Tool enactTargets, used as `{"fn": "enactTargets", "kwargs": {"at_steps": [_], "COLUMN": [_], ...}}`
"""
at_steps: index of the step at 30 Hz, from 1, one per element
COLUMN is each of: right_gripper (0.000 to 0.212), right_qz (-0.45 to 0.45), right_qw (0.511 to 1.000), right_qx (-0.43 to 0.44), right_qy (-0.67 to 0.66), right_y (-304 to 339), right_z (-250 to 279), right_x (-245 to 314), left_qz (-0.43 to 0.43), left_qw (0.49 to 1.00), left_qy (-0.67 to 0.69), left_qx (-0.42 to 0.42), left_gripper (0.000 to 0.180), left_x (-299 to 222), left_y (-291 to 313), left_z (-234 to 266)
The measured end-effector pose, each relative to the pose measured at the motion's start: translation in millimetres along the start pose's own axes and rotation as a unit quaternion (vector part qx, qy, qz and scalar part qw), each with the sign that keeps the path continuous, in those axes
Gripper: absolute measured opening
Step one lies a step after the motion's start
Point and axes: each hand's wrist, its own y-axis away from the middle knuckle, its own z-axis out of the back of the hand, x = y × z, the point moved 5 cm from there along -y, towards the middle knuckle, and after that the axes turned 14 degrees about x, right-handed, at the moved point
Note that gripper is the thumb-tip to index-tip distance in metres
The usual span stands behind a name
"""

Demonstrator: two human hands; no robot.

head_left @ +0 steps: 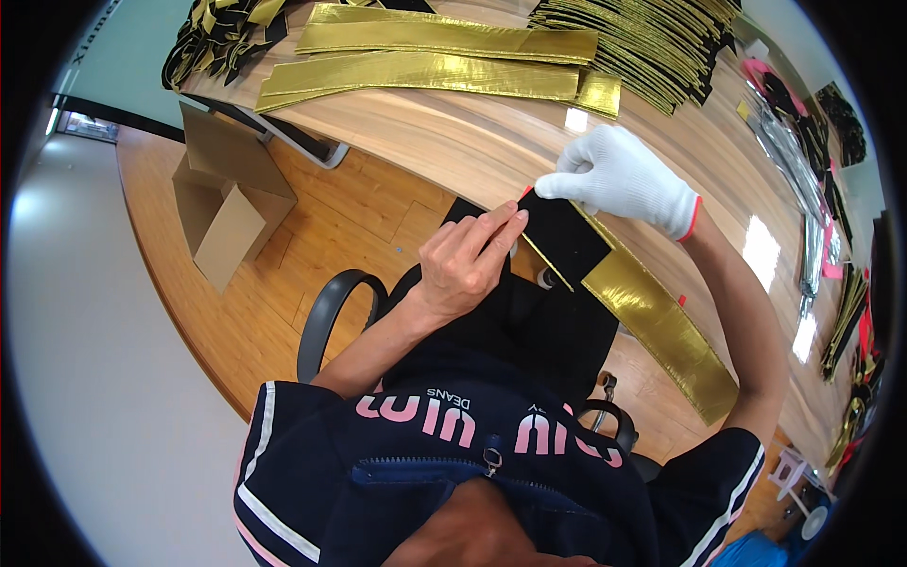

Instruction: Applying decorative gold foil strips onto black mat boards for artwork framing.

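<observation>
A long strip of card, shiny gold on one side and black where its near end is folded over, lies across the wooden table edge and my lap. My bare left hand pinches the black end at its left corner with the fingertips. My right hand, in a white knit glove with a red cuff, grips the top edge of the same black end, where a small red tab shows.
Two long gold strips lie at the far side of the table, with stacks of gold and black pieces beside them. An open cardboard box stands on the wooden floor. Chair armrests flank me.
</observation>
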Motion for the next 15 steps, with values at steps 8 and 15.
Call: {"fn": "enactTargets", "kwargs": {"at_steps": [8, 15], "right_gripper": [0.024, 0.024], "right_qz": [0.018, 0.011], "right_qw": [0.999, 0.991], "right_qx": [0.032, 0.061], "right_qy": [0.005, 0.123], "right_y": [-17.1, -28.9], "right_z": [-2.4, 6.6], "right_x": [-4.1, 10.9], "left_qz": [-0.026, -0.034], "left_qw": [0.999, 0.999], "left_qy": [0.009, 0.016], "left_qx": [-0.016, -0.022], "left_gripper": [0.044, 0.055], "left_x": [4.6, 5.3], "left_y": [18.4, 16.4], "left_z": [-8.0, -4.2]}}
